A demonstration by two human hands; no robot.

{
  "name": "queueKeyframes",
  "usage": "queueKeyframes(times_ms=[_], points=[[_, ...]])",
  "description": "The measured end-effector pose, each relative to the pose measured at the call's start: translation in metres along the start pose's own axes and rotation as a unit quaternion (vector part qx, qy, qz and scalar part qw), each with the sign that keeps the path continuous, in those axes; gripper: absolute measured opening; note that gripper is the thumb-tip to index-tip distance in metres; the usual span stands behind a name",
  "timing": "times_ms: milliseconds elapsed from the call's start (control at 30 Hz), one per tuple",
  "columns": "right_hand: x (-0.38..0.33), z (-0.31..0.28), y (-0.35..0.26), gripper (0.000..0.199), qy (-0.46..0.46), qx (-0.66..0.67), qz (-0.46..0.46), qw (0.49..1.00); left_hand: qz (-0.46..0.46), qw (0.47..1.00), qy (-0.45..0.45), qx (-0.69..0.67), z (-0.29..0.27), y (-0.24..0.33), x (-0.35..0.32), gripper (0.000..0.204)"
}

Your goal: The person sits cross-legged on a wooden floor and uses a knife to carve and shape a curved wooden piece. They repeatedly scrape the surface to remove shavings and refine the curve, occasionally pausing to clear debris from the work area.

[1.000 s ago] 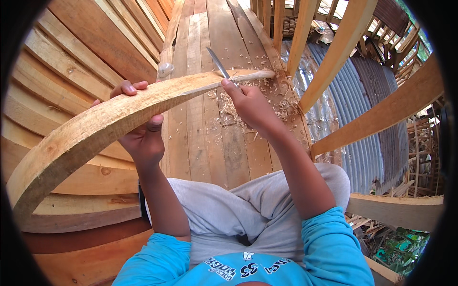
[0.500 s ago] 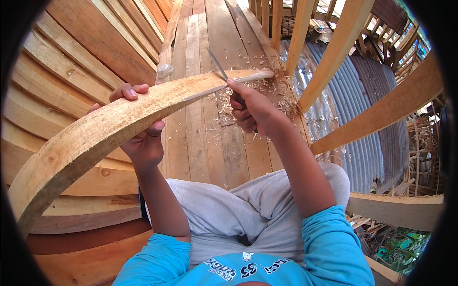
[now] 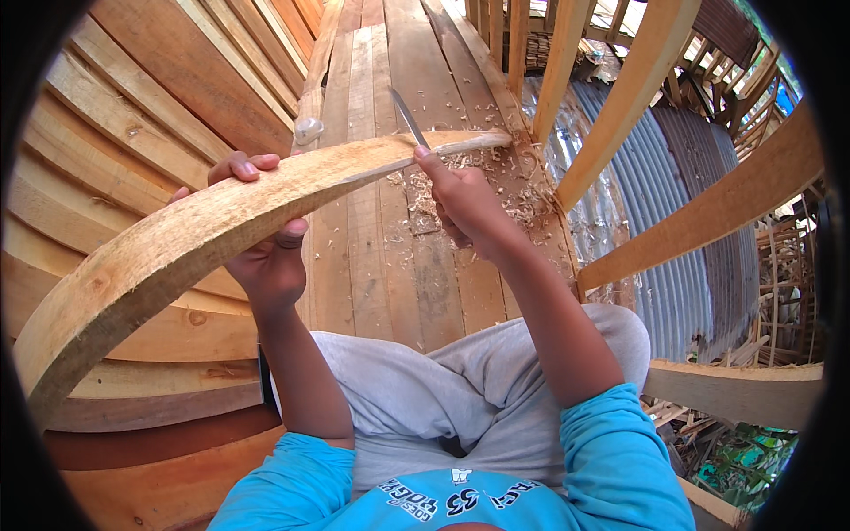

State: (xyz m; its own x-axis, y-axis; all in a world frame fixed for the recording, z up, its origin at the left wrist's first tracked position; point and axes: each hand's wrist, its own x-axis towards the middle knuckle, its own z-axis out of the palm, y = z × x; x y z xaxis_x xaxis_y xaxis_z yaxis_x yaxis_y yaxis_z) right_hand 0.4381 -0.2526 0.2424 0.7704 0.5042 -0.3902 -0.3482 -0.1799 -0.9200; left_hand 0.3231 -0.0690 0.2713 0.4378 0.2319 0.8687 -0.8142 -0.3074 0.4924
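Whittling down the near edge of a curved wooden plank toward its narrow tip, judging by the pale, freshly cut strip there and the curled wood shavings strewn on the floorboards around it. Held slantwise beyond the grey trousers, from the lower left up to the tip at the far right; cannot tell whether resting on the floor at that end. Clasped in the left hand around mid-length, with fingers curled over the far edge and thumb against the near side, spread only as wide as the wood. Closed firmly in the right hand: a knife, handle hidden, blade lying across the near edge, pointing away and leftward. Probably needing, for another stroke, a steady left hold, a shallow blade angle and even pressure along the edge
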Motion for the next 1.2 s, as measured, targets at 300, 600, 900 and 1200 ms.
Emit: queueKeyframes(times_ms=[300, 600, 900, 1200], points=[[-0.007, -0.005, -0.008, 0.061, -0.071, 0.047, 0.071, 0.994, 0.006, 1.0, -0.007, 0.013, 0.002, 0.001, 0.0, 0.097], [0.002, -0.017, -0.001, 0.064, -0.232, 0.161, 0.116, 0.952, 0.003, 1.0, -0.006, 0.009, 0.002, 0.0, 0.0, 0.096], [-0.011, 0.011, -0.001, 0.064, -0.021, -0.002, -0.013, 1.0, 0.008, 1.0, -0.003, 0.021, 0.001, -0.001, 0.0, 0.097], [-0.012, -0.009, -0.01, 0.065, -0.236, 0.154, 0.111, 0.953, -0.01, 1.0, -0.008, 0.02, 0.001, 0.002, 0.0, 0.096]])
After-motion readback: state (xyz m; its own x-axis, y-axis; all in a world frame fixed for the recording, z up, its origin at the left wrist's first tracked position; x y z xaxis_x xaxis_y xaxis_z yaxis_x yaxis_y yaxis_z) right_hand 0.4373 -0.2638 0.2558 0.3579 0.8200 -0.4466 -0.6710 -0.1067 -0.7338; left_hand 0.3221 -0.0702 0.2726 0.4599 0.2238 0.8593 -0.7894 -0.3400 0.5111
